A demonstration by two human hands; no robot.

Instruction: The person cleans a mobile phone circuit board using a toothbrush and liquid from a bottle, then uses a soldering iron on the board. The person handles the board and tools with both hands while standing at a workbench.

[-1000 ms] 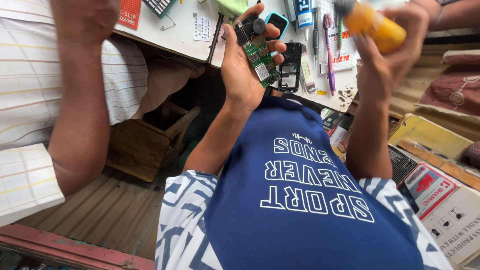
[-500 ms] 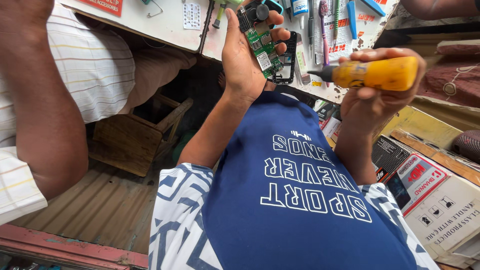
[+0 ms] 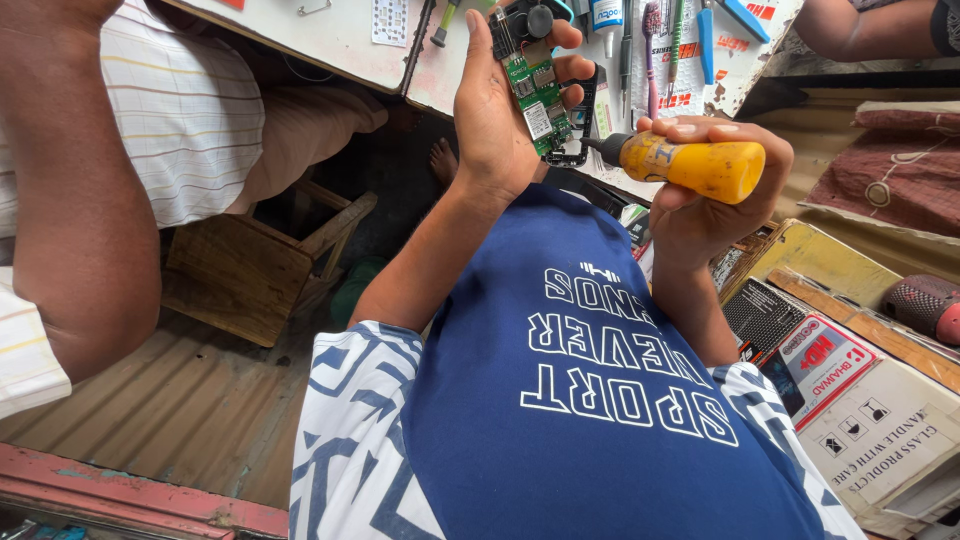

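Circuit board: a green circuit board (image 3: 532, 95) with a black round part at its top sat at the upper centre of the frame, held up in front of the workbench.
Left hand: the left hand (image 3: 500, 110) was clasped round the board, thumb along one edge and fingers curled over the other, with a black phone frame (image 3: 582, 120) pinned behind it.
Right hand: the right hand (image 3: 700, 190) was clenched round the yellow handle of a screwdriver (image 3: 690, 165), right of centre.
Change: a second earlier the screwdriver had been raised high at the upper right, pointing away; half a second earlier it had swung level; now its dark tip lay just beside the board's lower edge, at the phone frame.
Meaning: the tool had been brought to the work, so a screw or clip there was probably next, though the tip's exact contact could not be made out.
Workbench: a white workbench (image 3: 340, 45) ran across the top, with tweezers, brushes and pens lying at the upper right.
Neighbour: another person's arm and striped sleeve (image 3: 180, 110) filled the left side.
Boxes: cardboard boxes (image 3: 860, 400) were stacked at the lower right.
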